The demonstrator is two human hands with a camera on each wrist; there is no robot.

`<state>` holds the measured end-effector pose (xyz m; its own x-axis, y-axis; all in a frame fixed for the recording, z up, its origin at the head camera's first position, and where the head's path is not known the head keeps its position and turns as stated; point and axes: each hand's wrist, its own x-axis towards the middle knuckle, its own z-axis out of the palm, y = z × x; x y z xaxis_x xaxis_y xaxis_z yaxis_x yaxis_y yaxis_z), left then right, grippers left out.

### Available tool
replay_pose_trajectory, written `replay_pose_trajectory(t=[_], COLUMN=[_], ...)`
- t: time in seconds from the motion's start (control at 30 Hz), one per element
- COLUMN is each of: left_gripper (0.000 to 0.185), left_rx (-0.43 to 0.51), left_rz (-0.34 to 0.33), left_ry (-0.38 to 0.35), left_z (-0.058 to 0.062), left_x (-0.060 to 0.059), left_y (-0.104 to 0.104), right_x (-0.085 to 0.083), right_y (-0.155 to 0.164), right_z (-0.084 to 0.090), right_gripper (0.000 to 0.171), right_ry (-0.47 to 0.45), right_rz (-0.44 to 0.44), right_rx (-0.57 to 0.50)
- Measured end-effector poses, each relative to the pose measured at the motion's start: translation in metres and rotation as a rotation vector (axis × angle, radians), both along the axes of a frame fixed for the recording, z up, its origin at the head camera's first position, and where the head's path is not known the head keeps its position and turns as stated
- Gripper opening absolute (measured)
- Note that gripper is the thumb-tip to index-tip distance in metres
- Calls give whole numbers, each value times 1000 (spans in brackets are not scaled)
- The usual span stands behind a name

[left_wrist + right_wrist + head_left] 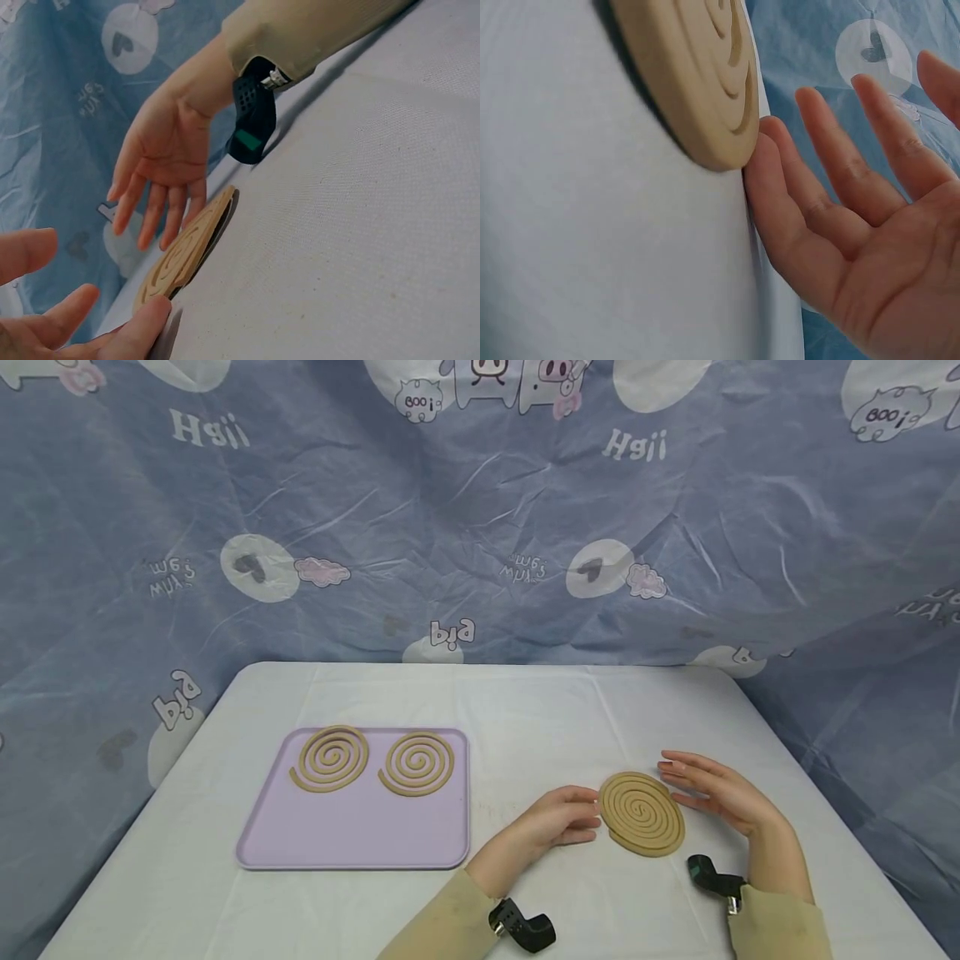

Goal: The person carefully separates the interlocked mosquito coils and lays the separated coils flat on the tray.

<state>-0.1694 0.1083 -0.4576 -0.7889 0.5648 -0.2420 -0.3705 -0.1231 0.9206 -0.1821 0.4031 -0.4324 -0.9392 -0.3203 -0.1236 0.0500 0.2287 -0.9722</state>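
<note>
A round double mosquito coil (642,814), tan and tightly wound, lies on the white table between the two hands. My left hand (558,817) is at its left edge with fingers loosely bent; in the left wrist view one fingertip appears to meet the rim. On the other side, my right hand (716,789) has its fingers extended. In the right wrist view the little finger (769,169) is at the rim of the coil, and the palm faces it. Neither hand grips it. Two single spiral coils, a left one (331,758) and a right one (417,763), lie on a purple tray (352,839).
The tray occupies the left part of the white table (525,702). A blue printed cloth (450,510) hangs behind and at the sides. Black wrist-worn devices are on the left wrist (522,927) and the right wrist (716,878), below beige sleeves.
</note>
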Motion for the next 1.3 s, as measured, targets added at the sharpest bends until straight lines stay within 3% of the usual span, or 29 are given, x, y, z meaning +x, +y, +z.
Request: replay_pose_trajectory(t=[0.33,0.7,0.93,1.13,1.3], left_gripper=[39,36,37,32,27], left_rx=[29,47,42,37,-35], left_rz=[-12,-8,-20,-13,23], left_ry=[-13,-6,5,4,52], left_z=[-3,-1,-1,0,1], left_x=[2,1,1,3,1], left_y=[2,1,2,3,3], right_x=[-2,-5,-4,-4,-4], right_y=[-6,-13,-14,-15,-21], right_z=[-2,-7,-6,-3,1], right_gripper=[58,52,35,34,32], right_ry=[-61,-24,-55,-55,-36], right_rz=[-49,-92,-112,-75,-68], right_rx=[68,121,96,62,16])
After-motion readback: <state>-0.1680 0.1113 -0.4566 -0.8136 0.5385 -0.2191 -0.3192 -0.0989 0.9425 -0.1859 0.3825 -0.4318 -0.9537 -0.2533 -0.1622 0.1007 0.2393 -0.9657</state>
